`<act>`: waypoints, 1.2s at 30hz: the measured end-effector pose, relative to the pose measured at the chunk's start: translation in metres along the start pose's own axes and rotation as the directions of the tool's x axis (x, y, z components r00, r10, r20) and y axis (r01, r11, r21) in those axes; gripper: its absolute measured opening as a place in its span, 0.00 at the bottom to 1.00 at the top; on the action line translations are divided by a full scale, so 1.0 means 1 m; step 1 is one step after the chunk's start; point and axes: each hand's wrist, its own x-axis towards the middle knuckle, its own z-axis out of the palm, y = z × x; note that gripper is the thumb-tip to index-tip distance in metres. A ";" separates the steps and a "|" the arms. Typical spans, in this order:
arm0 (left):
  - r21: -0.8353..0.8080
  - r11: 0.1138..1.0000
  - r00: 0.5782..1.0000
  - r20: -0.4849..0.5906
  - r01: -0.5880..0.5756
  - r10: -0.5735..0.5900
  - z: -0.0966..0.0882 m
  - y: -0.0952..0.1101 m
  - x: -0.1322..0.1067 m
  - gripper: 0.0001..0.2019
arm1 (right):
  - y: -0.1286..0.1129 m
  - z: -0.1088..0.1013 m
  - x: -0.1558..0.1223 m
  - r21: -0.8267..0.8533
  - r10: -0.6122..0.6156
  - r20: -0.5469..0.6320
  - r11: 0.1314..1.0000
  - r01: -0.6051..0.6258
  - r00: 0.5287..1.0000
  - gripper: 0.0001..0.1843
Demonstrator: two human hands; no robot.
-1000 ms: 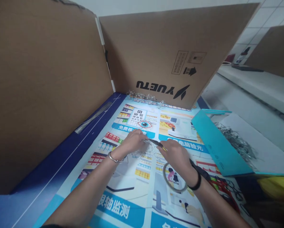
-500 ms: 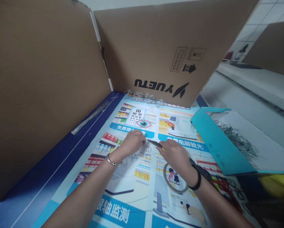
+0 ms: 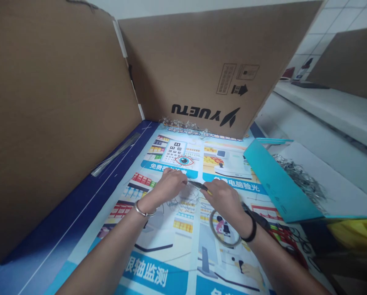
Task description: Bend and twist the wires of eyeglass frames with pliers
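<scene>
My left hand (image 3: 168,184) is closed in a pinch on a thin wire eyeglass frame (image 3: 183,198) that lies on the printed poster mat (image 3: 171,254). My right hand (image 3: 222,198) grips a small dark tool with a yellow band (image 3: 199,187), its tip pointing left at the frame near my left fingers. A silver bangle is on my left wrist and a black band on my right. A grey ring (image 3: 225,231) lies on the mat just below my right hand.
Cardboard walls stand to the left (image 3: 54,102) and at the back (image 3: 208,69). A pile of small clear parts (image 3: 183,125) lies at the back wall's foot. A teal tray (image 3: 275,184) holding tangled wire frames (image 3: 303,180) sits to the right.
The view has shifted slightly; both hands stay together over the wire frame, with only small movements of the fingers and tool.
</scene>
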 end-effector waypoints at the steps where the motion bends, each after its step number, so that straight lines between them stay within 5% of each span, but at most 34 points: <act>1: 0.004 1.000 1.000 0.003 -0.007 0.007 0.000 0.000 0.000 0.09 | 0.000 0.000 0.000 -0.005 -0.001 -0.004 1.000 0.001 1.000 0.10; 10: 0.007 1.000 0.999 0.051 -0.018 0.018 -0.002 0.000 0.000 0.10 | 0.002 0.004 -0.001 0.062 0.013 -0.038 0.998 -0.010 0.999 0.09; 21: -0.288 0.958 0.997 0.067 -0.007 0.028 -0.004 -0.007 0.003 0.11 | 0.005 0.003 0.003 0.219 0.107 0.074 0.968 -0.121 0.991 0.10; 36: -0.514 0.844 0.984 0.154 0.154 -0.086 -0.009 -0.001 0.002 0.09 | 0.008 0.019 0.001 0.295 0.036 -0.039 0.955 -0.023 0.999 0.11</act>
